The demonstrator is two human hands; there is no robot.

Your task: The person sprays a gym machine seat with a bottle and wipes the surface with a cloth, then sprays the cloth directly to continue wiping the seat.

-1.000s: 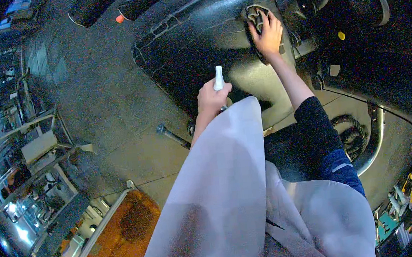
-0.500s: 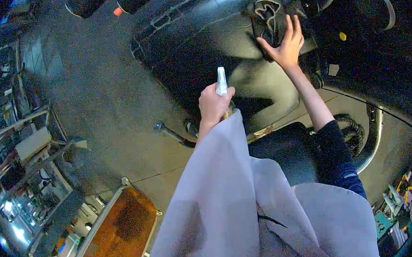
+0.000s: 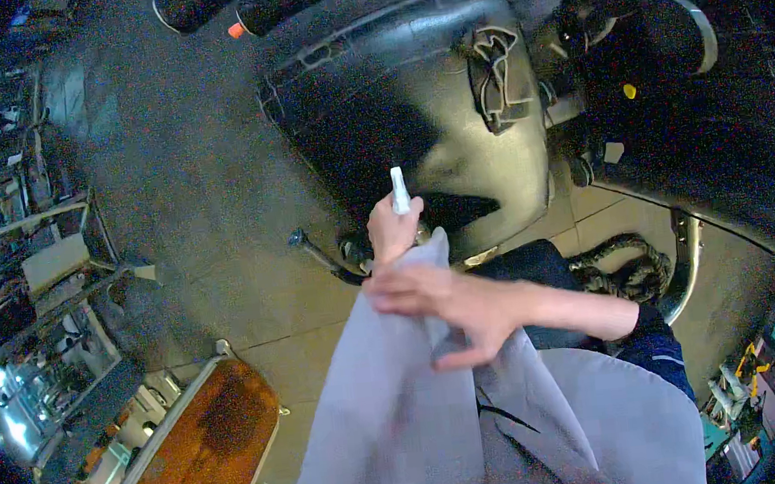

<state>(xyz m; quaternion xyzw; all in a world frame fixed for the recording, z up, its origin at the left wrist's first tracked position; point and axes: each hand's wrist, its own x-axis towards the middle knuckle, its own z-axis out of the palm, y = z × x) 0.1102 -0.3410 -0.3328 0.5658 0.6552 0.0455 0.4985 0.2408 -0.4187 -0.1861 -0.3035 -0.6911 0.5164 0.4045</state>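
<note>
My left hand (image 3: 393, 227) is closed round a spray bottle, whose white spray head (image 3: 399, 191) points up above the fingers; its body is mostly hidden. A fold of grey cloth (image 3: 367, 421) draped over my front reaches up to this hand. Blurred by motion, my right hand (image 3: 469, 313) crosses in front of the cloth, fingers stretched toward my left wrist and thumb apart, with nothing in it. Beyond my hands stands a black padded seat (image 3: 365, 104) with a cracked edge. A crumpled black piece with pale edging (image 3: 501, 82) lies on it.
A cart with an orange-brown top (image 3: 207, 446) stands at lower left, near metal racks (image 3: 63, 264). On the right are a curved chrome tube (image 3: 688, 264) and a dark coiled bundle (image 3: 628, 270). Dark cylinders (image 3: 271, 6) lie at the top.
My right hand has left the black piece on the seat and swung back toward my left wrist. My left hand, still holding the spray bottle, sits slightly lower in view.
</note>
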